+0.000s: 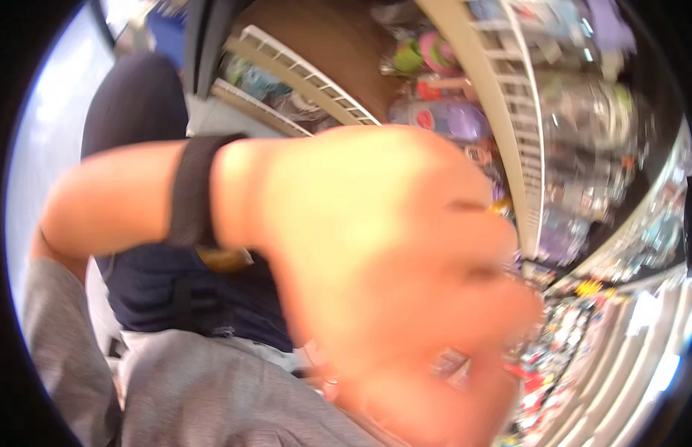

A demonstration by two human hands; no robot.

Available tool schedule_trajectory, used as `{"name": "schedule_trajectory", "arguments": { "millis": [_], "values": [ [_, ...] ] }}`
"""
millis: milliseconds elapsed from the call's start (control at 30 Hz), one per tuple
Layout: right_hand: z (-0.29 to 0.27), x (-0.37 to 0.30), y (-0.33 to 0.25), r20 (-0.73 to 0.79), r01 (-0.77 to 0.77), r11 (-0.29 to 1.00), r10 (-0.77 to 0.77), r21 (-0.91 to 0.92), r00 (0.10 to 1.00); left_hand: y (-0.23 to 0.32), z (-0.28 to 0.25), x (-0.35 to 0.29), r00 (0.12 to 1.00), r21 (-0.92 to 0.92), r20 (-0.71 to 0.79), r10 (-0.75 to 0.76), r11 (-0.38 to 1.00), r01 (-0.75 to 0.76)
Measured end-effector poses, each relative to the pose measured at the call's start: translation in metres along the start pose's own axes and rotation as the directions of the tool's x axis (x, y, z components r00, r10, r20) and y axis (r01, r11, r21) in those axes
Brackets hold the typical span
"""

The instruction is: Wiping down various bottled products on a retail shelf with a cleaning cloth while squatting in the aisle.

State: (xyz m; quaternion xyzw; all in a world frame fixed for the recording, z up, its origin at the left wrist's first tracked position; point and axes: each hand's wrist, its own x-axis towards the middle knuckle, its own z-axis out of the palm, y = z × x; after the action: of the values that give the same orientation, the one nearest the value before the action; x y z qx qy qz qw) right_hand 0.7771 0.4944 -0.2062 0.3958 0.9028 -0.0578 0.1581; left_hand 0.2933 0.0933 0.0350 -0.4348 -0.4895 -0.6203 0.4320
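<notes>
My left hand [390, 246] fills the middle of the view, very close and blurred by motion. A black band [193, 190] circles its wrist, and the bare forearm comes in from the left. The back of the hand faces up, with the fingers curled over to the right and bent toward the thumb below. A small pale and reddish patch [453, 365] shows in the gap between thumb and fingers; whether it is held or lies behind cannot be made out. My right hand is not recognisable anywhere.
Shelves with pale wire fronts [521, 149] hold packed goods in clear and coloured plastic, among them a purple package [457, 121]. Pale shelf edges [614, 372] and many small colourful items stand at the lower right. Grey cloth [212, 395] and dark navy cloth [160, 298] lie at the left.
</notes>
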Motion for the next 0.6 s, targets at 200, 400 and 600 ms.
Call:
{"name": "schedule_trajectory", "arguments": {
  "millis": [200,400,600],
  "values": [
    [-0.19,-0.014,-0.184,-0.316,0.247,0.952,-0.183,0.178,0.931,-0.025,0.024,-0.073,0.572,0.032,0.78,-0.254,0.929,0.369],
    [-0.252,-0.001,-0.418,-0.639,0.671,0.57,-0.301,0.475,0.708,-0.014,0.045,-0.101,0.416,-0.169,0.802,-0.428,0.505,0.846],
    [-0.242,0.094,-0.526,-0.458,0.635,0.147,-0.574,0.758,0.679,-0.084,0.015,-0.07,0.009,-0.24,0.042,-0.999,-0.001,0.971]
  ]
}}
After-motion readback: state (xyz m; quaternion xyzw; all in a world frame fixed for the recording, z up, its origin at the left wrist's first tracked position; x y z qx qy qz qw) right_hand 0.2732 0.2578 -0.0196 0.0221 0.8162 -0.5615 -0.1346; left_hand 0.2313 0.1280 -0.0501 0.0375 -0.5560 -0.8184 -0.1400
